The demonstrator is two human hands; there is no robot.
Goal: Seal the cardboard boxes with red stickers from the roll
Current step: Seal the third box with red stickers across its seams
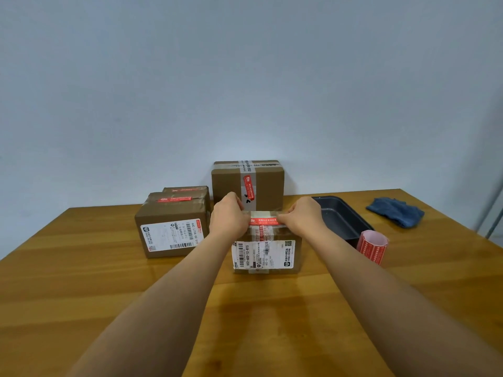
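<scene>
Sticking a red sticker (263,221) across the top of the near box (266,248), I am pinching its ends with my left hand (228,217) and right hand (300,217) (both fingers curled on it). Next, I think, comes rubbing it flat, then reaching for the roll (372,246) just right of that box.

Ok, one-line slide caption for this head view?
Both hands press a red sticker onto the front cardboard box; sticker roll stands alongside.

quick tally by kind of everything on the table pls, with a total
cardboard boxes: 4 (near box, labelled box, box behind it, tall box)
sticker roll: 1
dark tray: 1
blue cloth: 1
total: 7
</scene>
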